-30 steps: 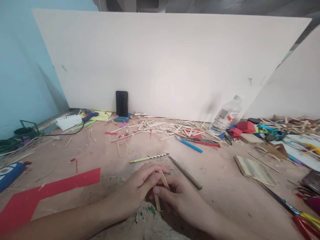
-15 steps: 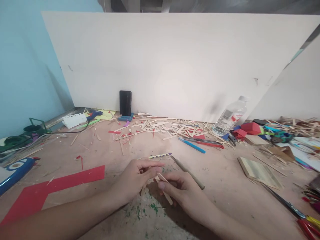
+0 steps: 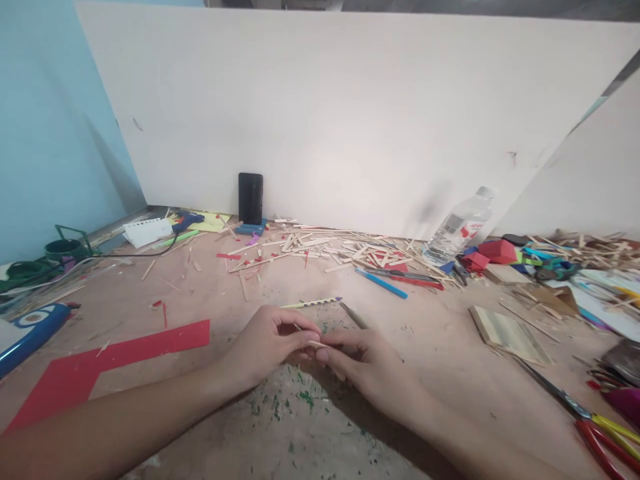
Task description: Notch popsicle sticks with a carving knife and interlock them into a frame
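My left hand (image 3: 273, 343) and my right hand (image 3: 363, 363) meet above the middle of the work table, fingertips almost touching. Between them is a small wooden craft stick (image 3: 316, 345), seen nearly edge-on and mostly covered by the fingers. My right thumb and fingers pinch it, and my left thumb and forefinger close on its other end. Another thin sliver of wood seems to show by my left forefinger. Just beyond the hands lie a patterned pencil (image 3: 315, 303) and a thin brown tool (image 3: 354, 315), partly hidden by my right hand.
Red paper (image 3: 125, 350) lies at left, near a blue case (image 3: 35, 337). Loose craft sticks (image 3: 340, 250) spread along the back below a black phone (image 3: 251, 199). A water bottle (image 3: 460, 227), a wooden block (image 3: 507, 335) and scissors (image 3: 575, 407) are at right.
My hands have drawn closer together. The craft stick has turned from slanting downward in my right hand to lying nearly level between both hands. The view has tilted slightly down.
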Motion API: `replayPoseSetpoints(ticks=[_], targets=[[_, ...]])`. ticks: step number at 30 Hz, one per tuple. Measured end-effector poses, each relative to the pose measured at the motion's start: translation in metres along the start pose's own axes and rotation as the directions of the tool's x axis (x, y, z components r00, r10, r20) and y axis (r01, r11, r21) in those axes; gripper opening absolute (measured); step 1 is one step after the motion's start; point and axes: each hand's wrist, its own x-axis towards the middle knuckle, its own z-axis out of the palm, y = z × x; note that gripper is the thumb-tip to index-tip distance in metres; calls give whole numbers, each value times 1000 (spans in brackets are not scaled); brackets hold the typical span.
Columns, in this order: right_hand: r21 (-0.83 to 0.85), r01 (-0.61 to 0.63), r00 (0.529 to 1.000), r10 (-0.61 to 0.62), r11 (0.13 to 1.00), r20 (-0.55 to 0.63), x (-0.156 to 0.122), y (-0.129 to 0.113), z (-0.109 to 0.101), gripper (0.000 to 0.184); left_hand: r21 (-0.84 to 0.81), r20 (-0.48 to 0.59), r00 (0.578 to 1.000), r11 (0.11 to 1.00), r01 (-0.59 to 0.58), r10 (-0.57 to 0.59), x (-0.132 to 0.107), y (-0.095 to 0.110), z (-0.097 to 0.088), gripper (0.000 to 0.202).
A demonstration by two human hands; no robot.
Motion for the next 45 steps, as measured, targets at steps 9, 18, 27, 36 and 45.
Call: replayPoseSetpoints(ticks=[9,18,27,36,45], targets=[[-266,8,991,-43,964,-126,2,6,-10,24,160,-45,999,987,9,-2,7,1,-12,29],[-504,197,968,-249,841,-38,2,8,-13,22,590,134,967,767,-252,215,4,10,-21,23],[-574,247,943,-329,781,-42,1,9,-11,20,760,421,867,417,-498,268,-2,-5,-16,22],[-833,147,958,-285,534,-13,18,10,-20,25,818,357,883,354,-454,305,-6,1,-16,16],[-957,249,957,-187,146,220,63,-11,-27,38,849,218,897,379,-368,384,2,6,-26,26]])
